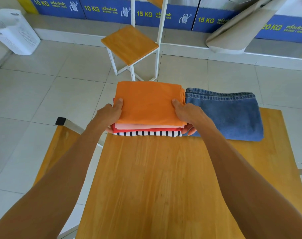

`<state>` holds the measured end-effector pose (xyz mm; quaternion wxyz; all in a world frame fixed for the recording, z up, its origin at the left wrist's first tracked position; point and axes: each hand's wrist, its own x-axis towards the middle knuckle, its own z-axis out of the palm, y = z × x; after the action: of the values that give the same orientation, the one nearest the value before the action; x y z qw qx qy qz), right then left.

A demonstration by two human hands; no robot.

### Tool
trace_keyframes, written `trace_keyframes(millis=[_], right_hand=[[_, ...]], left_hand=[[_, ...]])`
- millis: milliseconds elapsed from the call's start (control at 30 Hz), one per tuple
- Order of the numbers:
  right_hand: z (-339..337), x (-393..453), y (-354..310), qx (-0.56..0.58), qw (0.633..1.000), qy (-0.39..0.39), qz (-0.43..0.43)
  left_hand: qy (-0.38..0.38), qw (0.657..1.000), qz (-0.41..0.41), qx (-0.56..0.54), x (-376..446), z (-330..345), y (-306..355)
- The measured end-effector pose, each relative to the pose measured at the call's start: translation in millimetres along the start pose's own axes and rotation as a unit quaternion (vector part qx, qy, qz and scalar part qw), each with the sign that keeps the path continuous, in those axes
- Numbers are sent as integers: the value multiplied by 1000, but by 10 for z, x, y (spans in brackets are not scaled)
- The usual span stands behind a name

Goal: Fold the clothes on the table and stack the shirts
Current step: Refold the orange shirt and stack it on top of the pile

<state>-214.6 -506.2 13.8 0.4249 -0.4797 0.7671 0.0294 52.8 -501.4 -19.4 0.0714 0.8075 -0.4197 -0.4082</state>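
Shirts sit folded in a stack at the far end of the wooden counter (164,178), four layers showing at the near edge: an orange shirt (148,102) on top, a pale pink shirt (146,126) under it, a red shirt (146,129) below that, and a navy-and-white striped shirt (146,134) at the bottom, touching the counter. The left hand (110,114) grasps the left side of the stack, thumb lying flat on the orange shirt and fingertips tucked beneath the upper layers. The right hand (186,114) grips the right side in the same way, thumb on top and fingers curled under near the red layer; how many layers each hand actually holds cannot be told. Both forearms reach forward over the bare near part of the counter. Just beside the stack on the right, touching its edge, lie folded blue jeans (228,114), their stitched waistband turned toward the far side. Beyond the counter stands a small wooden stool (129,44) with white metal legs on a tiled floor (43,94). A white laundry basket (14,31) stands in the far left corner, and blue panels (103,9) marked with yellow weight labels run along the back.
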Motion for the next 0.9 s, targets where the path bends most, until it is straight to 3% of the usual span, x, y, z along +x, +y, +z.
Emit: trace_keyframes(millis=[100, 233, 433, 700, 800, 900], right_hand=[[15, -41, -36, 5, 1000, -10, 0], [48, -54, -41, 14, 1000, -5, 0], [101, -25, 4, -19, 999, 35, -30], [147, 26, 87, 41, 999, 23, -28], [167, -1, 76, 54, 998, 34, -30], [196, -43, 50, 58, 997, 39, -34]], left_hand=[[9, 999, 22, -44, -1, 6, -15], [79, 990, 107, 42, 5, -55, 46], [95, 983, 145, 58, -4, -154, 200], [130, 965, 225, -48, 5, -145, 276], [121, 973, 196, -30, 65, -101, 233], [65, 989, 131, -37, 97, -17, 117]])
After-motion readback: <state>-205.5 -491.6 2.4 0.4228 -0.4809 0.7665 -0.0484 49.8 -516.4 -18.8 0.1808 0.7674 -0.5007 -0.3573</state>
